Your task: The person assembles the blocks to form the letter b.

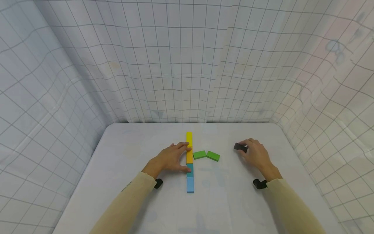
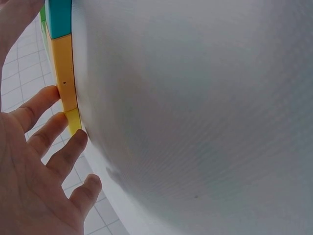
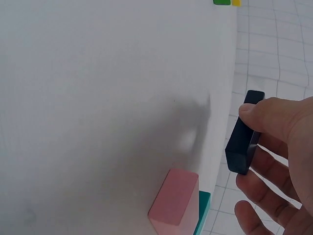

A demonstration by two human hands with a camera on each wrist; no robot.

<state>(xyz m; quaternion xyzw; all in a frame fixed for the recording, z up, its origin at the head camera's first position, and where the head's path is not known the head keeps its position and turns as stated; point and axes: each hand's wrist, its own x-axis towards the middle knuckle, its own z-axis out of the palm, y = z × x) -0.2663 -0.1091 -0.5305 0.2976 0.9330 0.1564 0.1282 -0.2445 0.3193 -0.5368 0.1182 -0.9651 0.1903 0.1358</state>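
The right grip [image 1: 256,155] pinches a black block [image 1: 238,147] between thumb and fingers; leftward from it the desk [image 1: 228,195] stretches to two green blocks [image 1: 199,154], its far edge lying beyond. The black block's long axis slants (free end left, slightly away). The left grip [image 1: 171,158], fingers spread, touches a near-to-far block row [image 1: 189,157].

1. I have a row of four blocks [image 1: 190,158] running front to back on the tabletop [image 1: 122,208].
2. Just right: a pair of blocks [image 1: 200,155].
3. My left hand [image 1: 173,157] is left; farther right, my right hand [image 1: 255,154] holds a single block [image 1: 239,147].
4. Behind: curtain [image 1: 175,81].
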